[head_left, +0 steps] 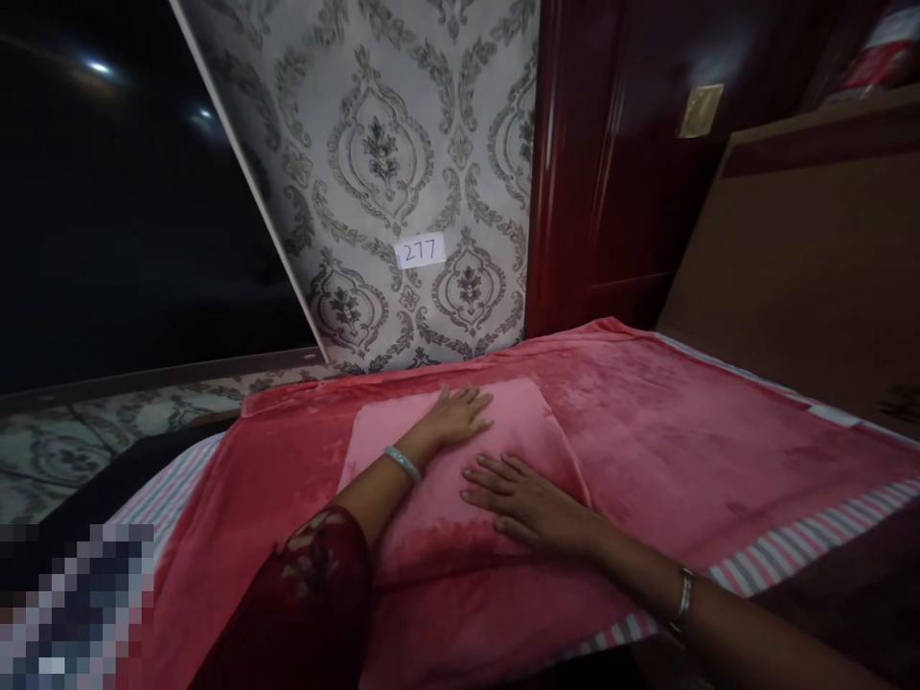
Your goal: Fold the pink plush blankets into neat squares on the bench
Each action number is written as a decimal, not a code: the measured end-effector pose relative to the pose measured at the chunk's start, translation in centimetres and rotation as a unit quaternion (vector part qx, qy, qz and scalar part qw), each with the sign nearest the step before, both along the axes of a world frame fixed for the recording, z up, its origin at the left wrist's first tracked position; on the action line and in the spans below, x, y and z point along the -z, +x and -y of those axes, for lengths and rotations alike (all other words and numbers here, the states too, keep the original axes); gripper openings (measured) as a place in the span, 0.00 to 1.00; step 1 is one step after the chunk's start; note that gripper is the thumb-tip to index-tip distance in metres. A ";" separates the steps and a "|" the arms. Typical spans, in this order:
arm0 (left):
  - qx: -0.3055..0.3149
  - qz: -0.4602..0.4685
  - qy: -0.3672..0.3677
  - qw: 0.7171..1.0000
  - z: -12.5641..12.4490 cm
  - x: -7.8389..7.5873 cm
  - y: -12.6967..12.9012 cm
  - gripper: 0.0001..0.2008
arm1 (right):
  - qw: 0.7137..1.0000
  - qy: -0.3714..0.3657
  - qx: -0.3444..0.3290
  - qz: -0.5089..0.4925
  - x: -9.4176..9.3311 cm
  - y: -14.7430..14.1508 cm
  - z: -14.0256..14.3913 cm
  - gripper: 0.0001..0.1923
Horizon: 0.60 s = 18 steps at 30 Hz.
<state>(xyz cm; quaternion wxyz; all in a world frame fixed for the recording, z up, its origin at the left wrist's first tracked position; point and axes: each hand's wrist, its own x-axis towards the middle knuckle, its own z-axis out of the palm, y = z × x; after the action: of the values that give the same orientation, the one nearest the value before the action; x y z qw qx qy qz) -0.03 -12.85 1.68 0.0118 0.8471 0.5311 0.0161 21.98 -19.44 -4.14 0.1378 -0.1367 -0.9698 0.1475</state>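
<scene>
Bed (pixel 791 561): two hands flat, one towel (pixel 446 479).

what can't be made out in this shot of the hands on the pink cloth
- Head view: what lies under the folded pink cloth, covered by the left hand and right hand.
- Bottom-left corner: pixelated, unreadable.
- Dark area at upper left: too dim.
- Red object at the top right: cut off by the edge.

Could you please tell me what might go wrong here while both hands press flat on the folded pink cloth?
1. The folded pink cloth lies on a plush red blanket; pushing with the left hand or right hand could bunch both.
2. The blanket overhangs the striped mattress at the near edge and might slide off.
</scene>
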 end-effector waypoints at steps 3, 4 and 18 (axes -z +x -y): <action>0.099 0.017 -0.015 0.995 3.2 -0.5 0.3 0.28 | 1.000 0.016 -0.010 -0.005 -0.1 -0.1 0.0 0.27; 0.126 0.024 -0.029 0.991 4.2 -0.4 0.1 0.27 | 1.000 0.021 -0.014 -0.008 -0.1 -0.1 0.0 0.28; -0.187 0.024 -0.004 0.982 1.8 0.8 -9.3 0.30 | 1.000 0.024 0.003 0.017 0.8 0.4 -0.2 0.28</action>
<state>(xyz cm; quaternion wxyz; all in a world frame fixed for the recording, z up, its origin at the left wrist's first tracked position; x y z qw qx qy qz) -9.38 -14.61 0.86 0.0247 0.7321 0.6797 0.0368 22.35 -19.20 -4.90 0.1253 -0.1393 -0.9747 0.1217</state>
